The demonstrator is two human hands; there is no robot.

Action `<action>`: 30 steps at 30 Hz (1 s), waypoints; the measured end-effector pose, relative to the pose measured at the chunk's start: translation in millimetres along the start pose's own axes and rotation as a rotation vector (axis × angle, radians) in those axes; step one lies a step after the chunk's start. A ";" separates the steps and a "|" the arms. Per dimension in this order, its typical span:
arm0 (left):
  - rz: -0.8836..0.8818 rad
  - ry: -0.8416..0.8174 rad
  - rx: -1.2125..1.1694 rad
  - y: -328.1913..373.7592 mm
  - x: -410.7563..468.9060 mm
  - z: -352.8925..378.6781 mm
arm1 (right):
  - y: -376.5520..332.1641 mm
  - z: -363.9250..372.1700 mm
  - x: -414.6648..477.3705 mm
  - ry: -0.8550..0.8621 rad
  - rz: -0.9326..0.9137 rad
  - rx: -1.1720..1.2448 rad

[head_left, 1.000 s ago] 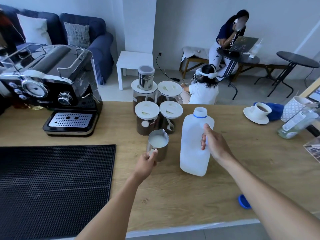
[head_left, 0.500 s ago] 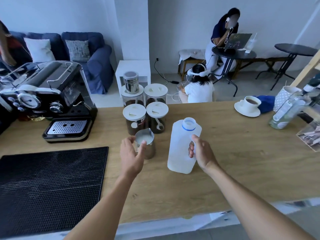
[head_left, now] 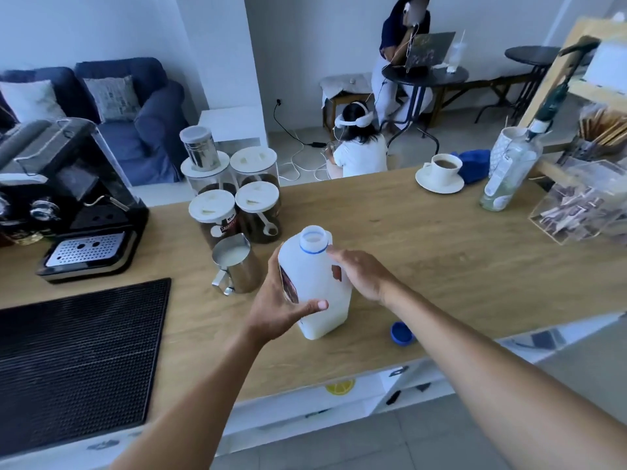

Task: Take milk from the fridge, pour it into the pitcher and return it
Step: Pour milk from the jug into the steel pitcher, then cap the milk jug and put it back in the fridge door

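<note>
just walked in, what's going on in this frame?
A person at the wooden counter has both hands on the open milk jug, which stands on it. The left hand grips its side and the right hand holds the handle by the neck. The steel pitcher just left of it already holds milk. The blue cap lies on the counter to the jug's right, not yet back on.

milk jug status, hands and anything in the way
Left hand grips milk jug, right hand on its handle side. Jug standing, uncapped; pitcher holds milk. Blue cap loose nearby.
</note>
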State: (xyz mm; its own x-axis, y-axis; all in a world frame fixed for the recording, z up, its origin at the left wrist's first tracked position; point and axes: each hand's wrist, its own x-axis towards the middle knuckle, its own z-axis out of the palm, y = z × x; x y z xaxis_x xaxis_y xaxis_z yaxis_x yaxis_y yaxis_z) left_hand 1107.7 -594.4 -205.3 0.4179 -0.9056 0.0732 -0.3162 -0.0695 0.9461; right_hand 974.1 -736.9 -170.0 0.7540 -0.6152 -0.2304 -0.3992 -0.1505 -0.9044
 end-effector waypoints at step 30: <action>-0.104 0.323 0.053 -16.6 -2.0 47.4 | -5.0 -54.7 -12.0 0.256 -0.246 -0.342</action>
State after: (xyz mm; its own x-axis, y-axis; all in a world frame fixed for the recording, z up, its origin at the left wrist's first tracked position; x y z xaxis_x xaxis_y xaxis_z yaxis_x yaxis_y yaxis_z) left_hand 1071.8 -611.2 -236.1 0.6960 -0.7135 0.0810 -0.2977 -0.1841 0.9367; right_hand 938.5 -771.1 -143.0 0.7124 -0.6931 0.1096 -0.4058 -0.5343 -0.7415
